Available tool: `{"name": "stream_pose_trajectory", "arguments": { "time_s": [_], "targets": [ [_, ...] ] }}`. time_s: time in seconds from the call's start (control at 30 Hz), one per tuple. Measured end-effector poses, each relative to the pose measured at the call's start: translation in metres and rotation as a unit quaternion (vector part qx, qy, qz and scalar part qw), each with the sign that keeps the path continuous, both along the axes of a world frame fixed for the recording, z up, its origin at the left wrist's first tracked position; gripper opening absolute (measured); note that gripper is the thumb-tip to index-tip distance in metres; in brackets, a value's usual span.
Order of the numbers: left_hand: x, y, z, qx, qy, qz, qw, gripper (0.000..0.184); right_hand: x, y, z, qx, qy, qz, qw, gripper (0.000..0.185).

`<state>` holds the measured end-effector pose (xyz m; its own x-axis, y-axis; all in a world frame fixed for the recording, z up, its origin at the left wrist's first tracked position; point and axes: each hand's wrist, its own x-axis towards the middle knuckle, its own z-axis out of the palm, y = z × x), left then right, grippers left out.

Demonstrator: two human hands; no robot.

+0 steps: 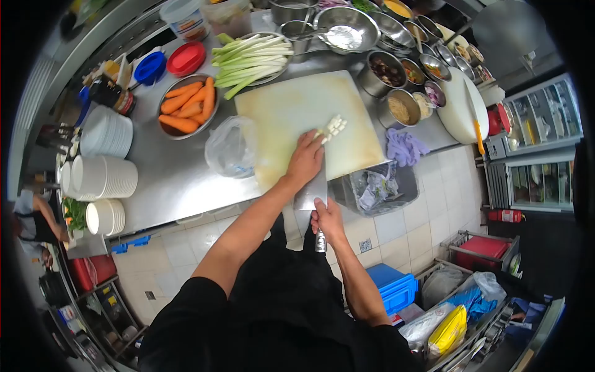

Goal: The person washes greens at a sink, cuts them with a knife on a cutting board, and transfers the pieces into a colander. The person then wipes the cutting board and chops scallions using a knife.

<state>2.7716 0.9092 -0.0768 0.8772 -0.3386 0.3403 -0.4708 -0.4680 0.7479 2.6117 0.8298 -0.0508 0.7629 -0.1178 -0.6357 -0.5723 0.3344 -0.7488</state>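
Observation:
My right hand (327, 220) is closed round the metal handle of a cleaver (312, 191), at the board's front edge. The broad blade points away from me and lies beside my left hand. My left hand (305, 160) is on the white cutting board (282, 105), fingers bent and together at small white pieces that look like garlic; its fingertips are partly hidden. More cut garlic (335, 126) lies in a small pile just beyond and to the right. A clear plastic bag (230, 147) sits against the board's left edge.
Behind the board are a bowl of carrots (188, 106), spring onions (251, 59) and a metal colander (347, 30). Metal pots (382, 73) and a purple cloth (404, 147) are on the right. A lined bin (381, 189) stands below the counter edge. Stacked white bowls (105, 177) are left.

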Motion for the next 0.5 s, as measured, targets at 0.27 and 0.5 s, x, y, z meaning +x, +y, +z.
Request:
{"name": "stream_pose_trajectory", "arguments": {
  "time_s": [0.27, 0.5],
  "targets": [
    [-0.014, 0.090, 0.058, -0.022, -0.010, 0.208, 0.978, 0.033, 0.017, 0.046, 0.088, -0.042, -0.025, 0.195, 0.980, 0.015],
    [0.051, 0.177, 0.016, 0.084, 0.135, 0.299, 0.941, 0.028, 0.080, 0.075, 0.106, -0.046, -0.008, 0.274, 0.961, 0.016]
  ]
}}
